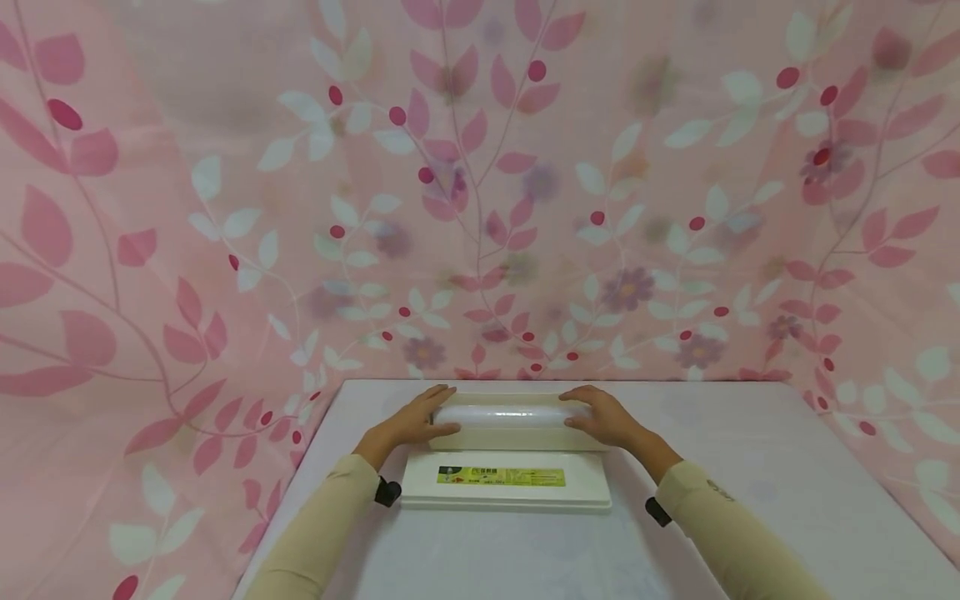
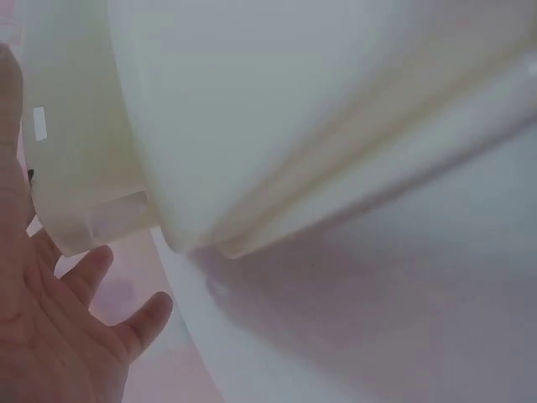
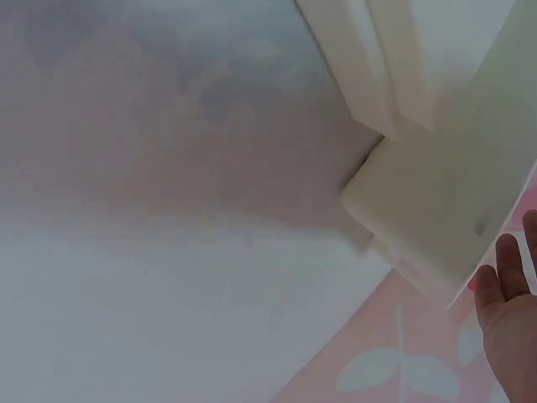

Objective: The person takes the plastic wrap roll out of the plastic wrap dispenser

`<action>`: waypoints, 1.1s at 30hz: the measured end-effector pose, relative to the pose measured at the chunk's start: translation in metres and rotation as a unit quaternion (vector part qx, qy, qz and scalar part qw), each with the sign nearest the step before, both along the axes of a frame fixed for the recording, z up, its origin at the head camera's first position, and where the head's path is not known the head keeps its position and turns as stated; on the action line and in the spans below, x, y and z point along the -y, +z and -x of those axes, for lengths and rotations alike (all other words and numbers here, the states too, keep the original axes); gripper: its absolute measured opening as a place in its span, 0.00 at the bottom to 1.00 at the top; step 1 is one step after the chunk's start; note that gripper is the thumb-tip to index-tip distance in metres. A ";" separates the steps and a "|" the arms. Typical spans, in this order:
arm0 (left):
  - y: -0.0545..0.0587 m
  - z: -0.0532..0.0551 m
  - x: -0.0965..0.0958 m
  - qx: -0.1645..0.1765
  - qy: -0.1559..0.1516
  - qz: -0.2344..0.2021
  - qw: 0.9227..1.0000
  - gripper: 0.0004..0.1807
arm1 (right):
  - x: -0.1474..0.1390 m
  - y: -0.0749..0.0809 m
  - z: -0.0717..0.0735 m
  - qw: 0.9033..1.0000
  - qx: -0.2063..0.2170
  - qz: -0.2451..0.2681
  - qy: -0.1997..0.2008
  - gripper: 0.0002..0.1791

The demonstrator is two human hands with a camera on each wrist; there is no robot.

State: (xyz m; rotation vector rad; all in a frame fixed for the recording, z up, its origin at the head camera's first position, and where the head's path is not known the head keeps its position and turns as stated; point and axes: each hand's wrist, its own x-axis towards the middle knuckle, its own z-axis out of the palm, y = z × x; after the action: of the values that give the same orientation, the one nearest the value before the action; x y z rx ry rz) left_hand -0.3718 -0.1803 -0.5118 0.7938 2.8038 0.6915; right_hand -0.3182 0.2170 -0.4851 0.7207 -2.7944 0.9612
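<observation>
A long cream plastic box [image 1: 517, 440] lies at the back of the table, with a shiny roll of plastic film [image 1: 510, 416] in it. Its wide cream lid [image 1: 588, 479] is spread toward me and bears a yellow-green label [image 1: 501, 476]. My left hand [image 1: 411, 421] is at the box's left end, thumb and fingers spread. At the opposite end is my right hand [image 1: 606, 418], its fingers loosely extended over the roll's end. In the left wrist view, fingers [image 2: 88, 273] reach past the box corner. The right wrist view shows fingertips [image 3: 487, 281] beside the box's edge.
A white cloth covers the table [image 1: 750, 483]. Pink curtains [image 1: 480, 183] with leaf and flower prints hang behind and at both sides. Black wrist straps [image 1: 387, 492] show below the beige sleeves [image 1: 322, 521].
</observation>
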 end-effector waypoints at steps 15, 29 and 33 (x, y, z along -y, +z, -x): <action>0.007 0.000 -0.004 0.050 -0.010 0.011 0.999 0.50 | 0.010 -0.007 0.011 1.000 0.013 -0.004 -0.007 0.27; 0.006 -0.002 -0.004 0.050 -0.008 0.020 0.999 0.48 | 0.024 -0.009 0.014 0.997 0.064 0.018 -0.042 0.28; 0.001 0.002 -0.004 0.057 -0.009 0.019 0.998 0.49 | 0.027 -0.008 0.013 0.992 0.107 0.027 -0.067 0.28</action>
State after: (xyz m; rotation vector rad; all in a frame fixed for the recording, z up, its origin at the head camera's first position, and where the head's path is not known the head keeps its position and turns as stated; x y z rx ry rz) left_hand -0.3742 -0.1764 -0.5110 0.7481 2.6968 0.6562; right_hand -0.3309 0.1897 -0.4934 0.4394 -2.9386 1.1461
